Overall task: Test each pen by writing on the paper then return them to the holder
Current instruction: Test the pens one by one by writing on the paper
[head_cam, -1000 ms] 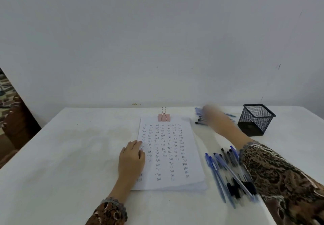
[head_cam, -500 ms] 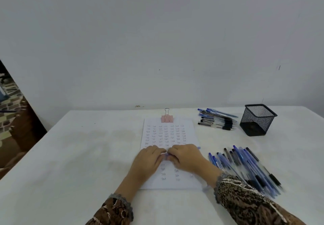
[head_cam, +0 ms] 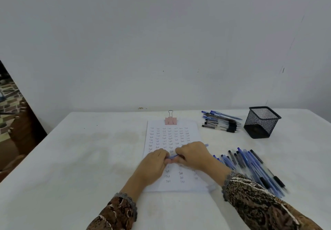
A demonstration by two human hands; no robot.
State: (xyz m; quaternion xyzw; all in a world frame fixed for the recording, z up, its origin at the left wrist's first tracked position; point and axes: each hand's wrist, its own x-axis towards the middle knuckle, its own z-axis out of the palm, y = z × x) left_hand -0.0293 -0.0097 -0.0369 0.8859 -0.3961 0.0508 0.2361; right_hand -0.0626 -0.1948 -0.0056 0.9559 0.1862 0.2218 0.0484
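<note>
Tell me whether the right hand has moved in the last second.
Yes. The right hand pulled back from the far pens beside the holder to the paper, now gripping a pen with the left hand.

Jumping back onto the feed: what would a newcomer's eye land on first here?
The left hand and right hand meet over the paper, gripping one blue pen between them; the sheet is filled with rows of small handwriting. A fanned pile of pens lies to their right, and a neater stack sits beside the black mesh holder farther back.
</note>
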